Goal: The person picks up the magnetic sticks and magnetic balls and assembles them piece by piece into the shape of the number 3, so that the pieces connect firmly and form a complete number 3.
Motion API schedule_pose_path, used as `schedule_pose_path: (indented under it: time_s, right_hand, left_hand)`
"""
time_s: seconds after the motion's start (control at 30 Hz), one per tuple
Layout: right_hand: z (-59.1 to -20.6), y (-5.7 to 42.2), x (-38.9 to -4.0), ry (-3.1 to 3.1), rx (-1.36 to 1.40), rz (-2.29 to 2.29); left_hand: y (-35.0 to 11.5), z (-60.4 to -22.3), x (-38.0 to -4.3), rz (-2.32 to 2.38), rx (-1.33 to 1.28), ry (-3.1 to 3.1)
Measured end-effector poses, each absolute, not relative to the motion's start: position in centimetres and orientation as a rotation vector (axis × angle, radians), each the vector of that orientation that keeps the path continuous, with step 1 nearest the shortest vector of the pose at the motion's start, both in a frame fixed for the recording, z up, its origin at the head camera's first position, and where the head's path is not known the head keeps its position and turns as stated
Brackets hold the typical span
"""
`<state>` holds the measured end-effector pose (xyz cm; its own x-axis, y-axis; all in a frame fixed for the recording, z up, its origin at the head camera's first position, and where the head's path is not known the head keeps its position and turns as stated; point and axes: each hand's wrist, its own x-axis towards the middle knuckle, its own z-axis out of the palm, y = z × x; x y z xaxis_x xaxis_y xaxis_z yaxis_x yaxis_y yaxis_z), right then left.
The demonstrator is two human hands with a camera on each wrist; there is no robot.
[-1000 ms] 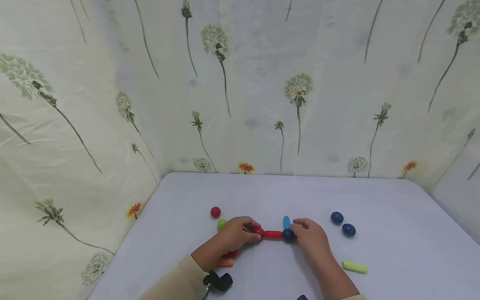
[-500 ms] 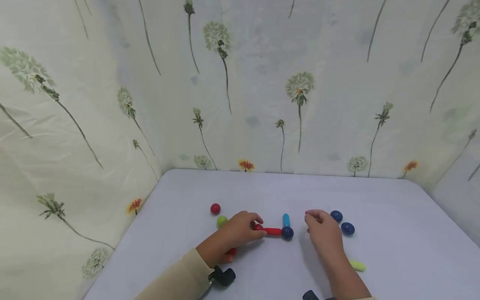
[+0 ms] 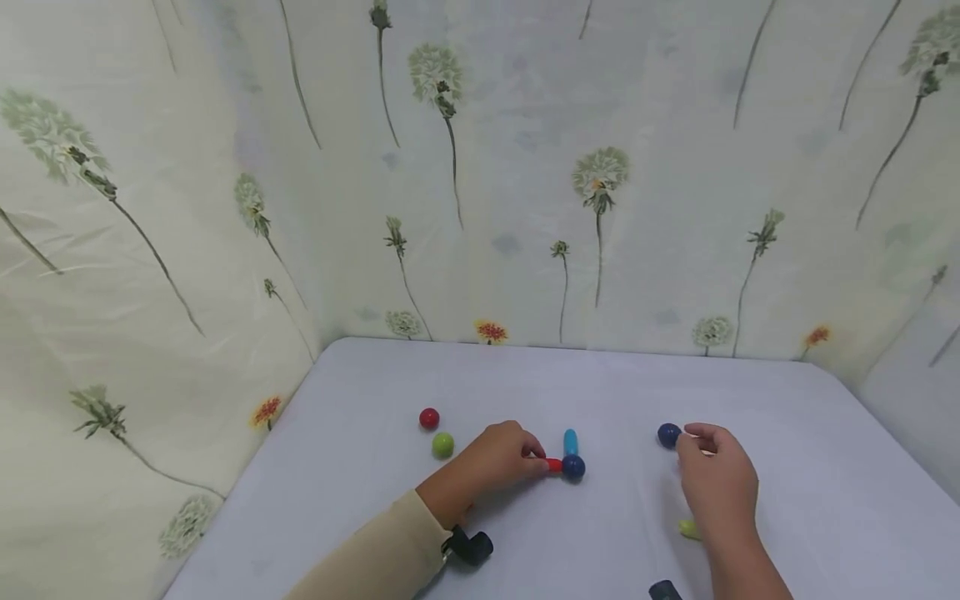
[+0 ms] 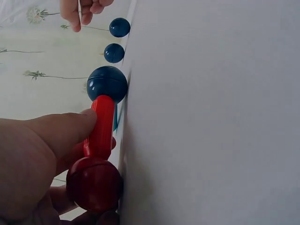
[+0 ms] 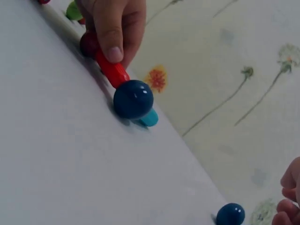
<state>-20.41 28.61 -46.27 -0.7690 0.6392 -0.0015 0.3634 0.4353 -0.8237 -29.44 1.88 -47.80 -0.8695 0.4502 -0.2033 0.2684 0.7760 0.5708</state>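
My left hand [image 3: 502,460] pinches a red rod [image 4: 103,124] between thumb and fingers. A dark red ball [image 4: 93,184] joins one end of that rod, and a dark blue ball [image 3: 573,467] joins the other. From the blue ball a light blue rod [image 3: 571,442] points away toward the back of the table. Over to the right, my right hand [image 3: 720,479] hovers by a loose blue ball [image 3: 669,435], its fingers loosely bent with nothing visible between them. The left wrist view shows both loose blue balls, the nearer [image 4: 114,53] and the farther [image 4: 119,27], below that hand.
A loose red ball [image 3: 429,418] and a green ball [image 3: 442,445] lie left of the joined pieces. A yellow-green rod [image 3: 688,529] is partly covered by my right arm. Behind the white table [image 3: 360,383] hangs a flower-patterned cloth [image 3: 510,167].
My right hand has left the joined blue ball and moved right to the loose blue balls. My left hand has slid from the red ball onto the red rod.
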Motion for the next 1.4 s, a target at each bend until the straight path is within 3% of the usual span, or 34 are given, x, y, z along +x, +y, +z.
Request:
schedule_pose_path:
  time_s: [0.6,0.87,1.4]
  right_hand:
    - [-48.4,32.2,-21.0,-2.531,-1.002,1.211]
    - [-49.0,32.4,-21.3,-2.578,-0.99,1.227]
    - [-48.5,32.2,-21.0,-2.582,-0.987,1.229]
  left_hand:
    - [1.8,-48.1,-28.8,0.895,0.581,2.597]
    - [2.0,-48.7,-29.1,0.833,0.742,2.626]
    - [2.2,-48.9,-29.2,0.863,0.784,2.584]
